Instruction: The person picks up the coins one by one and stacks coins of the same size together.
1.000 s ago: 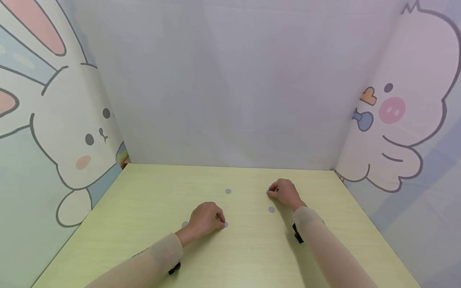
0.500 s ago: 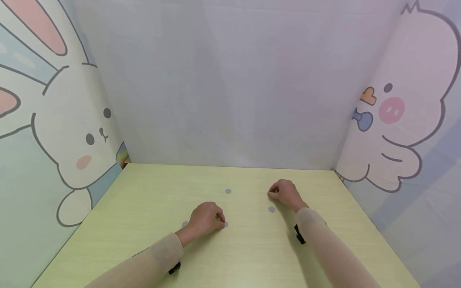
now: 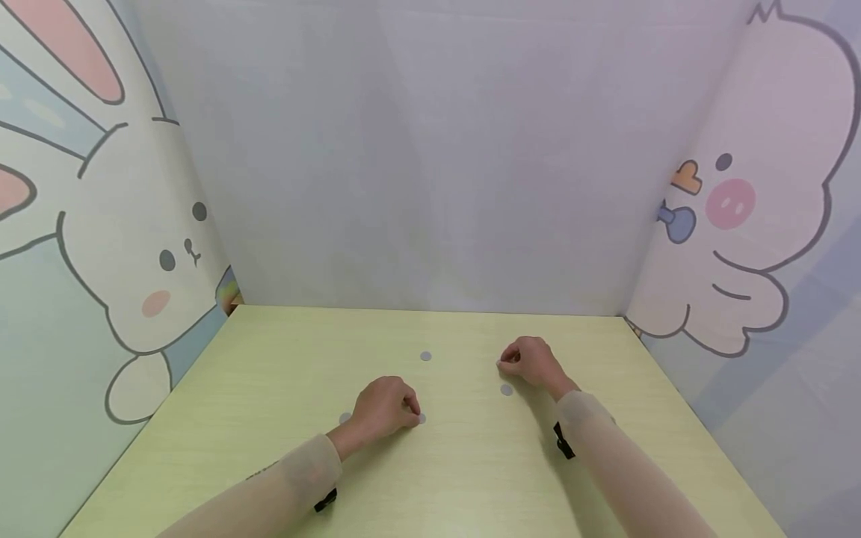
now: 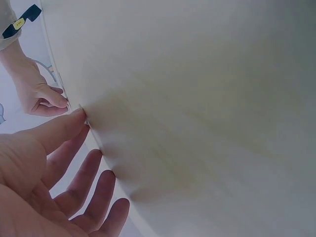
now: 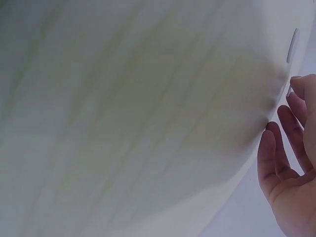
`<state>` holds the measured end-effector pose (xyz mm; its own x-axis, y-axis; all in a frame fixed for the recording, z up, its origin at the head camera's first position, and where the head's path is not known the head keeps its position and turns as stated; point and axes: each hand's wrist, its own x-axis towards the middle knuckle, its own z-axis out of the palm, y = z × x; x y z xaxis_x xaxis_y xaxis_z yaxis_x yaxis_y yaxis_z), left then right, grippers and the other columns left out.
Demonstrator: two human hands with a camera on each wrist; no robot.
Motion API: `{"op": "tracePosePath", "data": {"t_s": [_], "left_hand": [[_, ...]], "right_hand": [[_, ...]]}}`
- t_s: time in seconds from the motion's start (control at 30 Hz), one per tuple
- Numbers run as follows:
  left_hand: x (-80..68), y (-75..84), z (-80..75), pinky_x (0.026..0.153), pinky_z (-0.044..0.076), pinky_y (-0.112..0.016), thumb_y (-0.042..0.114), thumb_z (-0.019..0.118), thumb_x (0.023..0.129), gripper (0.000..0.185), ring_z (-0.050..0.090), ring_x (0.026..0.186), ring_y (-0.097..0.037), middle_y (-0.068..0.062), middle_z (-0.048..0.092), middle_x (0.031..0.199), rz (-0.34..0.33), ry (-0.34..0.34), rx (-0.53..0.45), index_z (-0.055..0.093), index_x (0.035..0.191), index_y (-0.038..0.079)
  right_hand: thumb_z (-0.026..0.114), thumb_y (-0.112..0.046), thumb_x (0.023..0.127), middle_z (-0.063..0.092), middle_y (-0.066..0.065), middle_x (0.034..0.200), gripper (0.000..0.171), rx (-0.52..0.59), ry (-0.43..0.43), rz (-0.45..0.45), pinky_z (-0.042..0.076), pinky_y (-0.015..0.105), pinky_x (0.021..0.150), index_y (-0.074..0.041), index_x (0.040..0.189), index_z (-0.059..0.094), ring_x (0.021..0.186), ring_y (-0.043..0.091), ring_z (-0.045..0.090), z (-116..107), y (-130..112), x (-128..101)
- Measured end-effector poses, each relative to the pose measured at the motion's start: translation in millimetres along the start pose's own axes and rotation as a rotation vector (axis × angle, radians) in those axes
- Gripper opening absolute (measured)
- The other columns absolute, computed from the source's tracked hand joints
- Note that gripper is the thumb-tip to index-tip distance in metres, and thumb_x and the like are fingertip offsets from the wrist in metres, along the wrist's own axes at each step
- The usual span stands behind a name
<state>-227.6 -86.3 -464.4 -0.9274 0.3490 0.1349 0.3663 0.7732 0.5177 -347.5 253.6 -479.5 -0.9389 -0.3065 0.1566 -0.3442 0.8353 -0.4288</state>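
Several small grey discs lie flat on a pale yellow-green table [image 3: 471, 478]. My left hand [image 3: 407, 412] rests knuckles up near the table's middle. Its fingertip touches the edge of one disc [image 3: 421, 419], seen edge-on in the left wrist view as disc [image 4: 86, 118]. Another disc [image 3: 345, 418] lies just left of that hand. My right hand [image 3: 506, 362] sits further back and to the right, its fingers loosely curled and holding nothing. One disc [image 3: 507, 389] lies just in front of it, and another disc [image 3: 426, 356] lies to its left.
Cartoon-printed panels wall the table on three sides: a rabbit panel [image 3: 134, 246] at left, a plain panel [image 3: 430, 187] behind, and a pink creature panel [image 3: 753, 224] at right. Both forearms wear beige sleeves with black wrist straps.
My right hand has drawn slightly back and its forearm has shifted a little to the right. My left hand has stayed where it was on the disc.
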Motion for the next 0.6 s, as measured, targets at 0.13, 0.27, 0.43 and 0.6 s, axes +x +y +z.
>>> {"op": "tracePosePath", "data": {"t_s": [0.13, 0.27, 0.43, 0.6], "left_hand": [[0.1, -0.7, 0.2, 0.068, 0.048, -0.03, 0.017, 0.093, 0.082, 0.016, 0.054, 0.078, -0.009, 0.007, 0.068, 0.084, 0.0, 0.001, -0.005, 0.08, 0.074, 0.022], [0.4, -2.1, 1.2, 0.069, 0.048, -0.031, 0.018, 0.093, 0.081, 0.015, 0.054, 0.079, -0.009, 0.008, 0.066, 0.082, 0.002, 0.008, -0.003, 0.08, 0.074, 0.022], [0.8, -4.0, 2.3, 0.069, 0.048, -0.031, 0.019, 0.094, 0.081, 0.015, 0.054, 0.079, -0.009, 0.009, 0.066, 0.082, 0.009, 0.013, -0.005, 0.08, 0.074, 0.023], [0.5, -4.3, 1.9, 0.069, 0.047, -0.031, 0.019, 0.094, 0.081, 0.015, 0.054, 0.08, -0.009, 0.009, 0.065, 0.083, 0.006, 0.011, -0.012, 0.08, 0.074, 0.023]], "right_hand": [[0.086, -0.019, 0.091, 0.073, -0.005, 0.086, 0.005, 0.007, 0.004, -0.007, 0.05, 0.033, 0.077, -0.014, 0.091, 0.084, 0.078, 0.011, 0.058, 1, 0, -2], [0.086, -0.019, 0.091, 0.073, -0.005, 0.087, 0.005, 0.009, 0.01, -0.031, 0.052, 0.033, 0.076, -0.014, 0.091, 0.084, 0.078, 0.01, 0.06, 2, -1, -4], [0.086, -0.019, 0.09, 0.074, -0.004, 0.089, 0.005, 0.026, 0.013, -0.039, 0.055, 0.035, 0.077, -0.015, 0.091, 0.084, 0.081, 0.011, 0.063, 2, -6, -8], [0.087, -0.018, 0.089, 0.075, -0.004, 0.089, 0.005, 0.044, 0.013, -0.051, 0.055, 0.036, 0.078, -0.014, 0.09, 0.084, 0.081, 0.012, 0.064, 3, -14, -10]]}}
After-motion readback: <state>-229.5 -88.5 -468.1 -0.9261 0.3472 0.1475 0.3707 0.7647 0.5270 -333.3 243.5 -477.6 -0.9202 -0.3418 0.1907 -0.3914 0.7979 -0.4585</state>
